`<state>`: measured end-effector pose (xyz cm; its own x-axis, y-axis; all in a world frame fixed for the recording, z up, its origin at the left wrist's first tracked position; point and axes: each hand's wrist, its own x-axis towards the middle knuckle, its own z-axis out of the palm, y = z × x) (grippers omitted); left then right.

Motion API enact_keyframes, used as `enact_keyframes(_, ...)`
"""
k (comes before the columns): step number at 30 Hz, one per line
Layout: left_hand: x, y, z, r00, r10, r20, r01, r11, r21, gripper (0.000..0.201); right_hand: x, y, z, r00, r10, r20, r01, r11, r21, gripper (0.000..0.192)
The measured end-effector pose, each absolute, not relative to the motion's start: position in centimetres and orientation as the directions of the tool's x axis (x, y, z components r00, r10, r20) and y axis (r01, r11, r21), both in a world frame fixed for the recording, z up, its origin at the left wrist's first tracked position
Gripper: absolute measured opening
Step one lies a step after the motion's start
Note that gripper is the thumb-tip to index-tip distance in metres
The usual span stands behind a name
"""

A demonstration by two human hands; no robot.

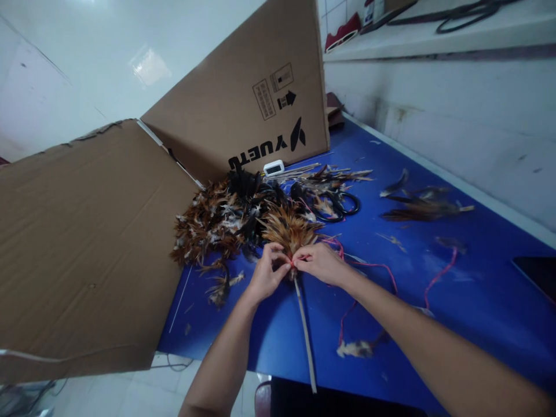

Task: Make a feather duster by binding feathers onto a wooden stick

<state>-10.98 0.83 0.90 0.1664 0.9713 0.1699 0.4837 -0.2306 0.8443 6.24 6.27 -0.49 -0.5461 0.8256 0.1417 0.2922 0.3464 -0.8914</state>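
Note:
A bunch of brown feathers [290, 227] fans out at the top of a thin pale stick [304, 333], whose lower end points toward me over the table's front edge. Where feathers and stick meet, a bit of pink-red string [292, 264] shows between my fingertips. My left hand [270, 271] pinches at this spot with thumb and forefinger. From the other side, my right hand [320, 262] is closed in a pinch on the same string. More pink string [377, 265] trails away to the right across the table. How the string runs around the stick is hidden by my fingers.
A heap of brown and black feathers [212, 223] lies against a tall open cardboard box [243, 87]. Behind the bunch are black-handled scissors [347, 204] and a small white digital device [273, 168]. Loose feathers [421, 205] lie on the blue table [490, 324], bordered by a wall.

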Motion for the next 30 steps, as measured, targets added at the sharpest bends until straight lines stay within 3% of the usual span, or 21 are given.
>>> enact_keyframes(4,-11.0,0.8,1.2,0.196,0.968,0.157,0.496,-0.236,0.836,0.015,6.2,6.4,-0.4,-0.553,0.823,0.127,0.302,0.34,-0.891,0.02)
enact_keyframes(23,-11.3,0.9,1.1,0.157,0.979,0.126,0.507,-0.19,0.841,0.015,6.0,5.8,0.5,-0.53,0.843,0.085,0.352,0.31,-0.883,0.019)
enact_keyframes(30,-11.1,0.7,1.6,0.205,0.941,0.271,0.639,-0.338,0.691,0.006,5.7,6.5,-0.7,-0.566,0.823,0.049,0.29,0.254,-0.923,0.016)
